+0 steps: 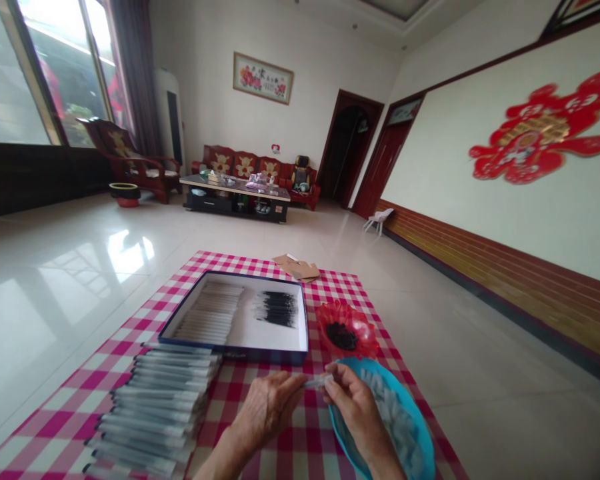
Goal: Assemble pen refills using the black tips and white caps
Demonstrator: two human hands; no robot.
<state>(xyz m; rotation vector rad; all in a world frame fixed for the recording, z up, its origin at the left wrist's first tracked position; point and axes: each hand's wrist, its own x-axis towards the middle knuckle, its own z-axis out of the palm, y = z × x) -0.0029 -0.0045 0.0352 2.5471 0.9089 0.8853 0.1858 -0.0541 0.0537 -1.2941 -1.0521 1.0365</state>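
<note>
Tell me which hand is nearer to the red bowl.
Right. The right hand is just on the near side of the red bowl; the left hand is farther off, toward the wearer and to the bowl's left.

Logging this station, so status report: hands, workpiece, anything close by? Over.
Left hand and right hand: both gripping. Slim translucent piece: held between them. Blue bowl: partly hidden by right hand.

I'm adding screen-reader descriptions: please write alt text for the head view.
A left hand and right hand hold a slim translucent piece over a checked tablecloth. Nearby are piled pen-like sticks, a box of tubes and black parts, a red bowl and a blue bowl of translucent bits.
</note>
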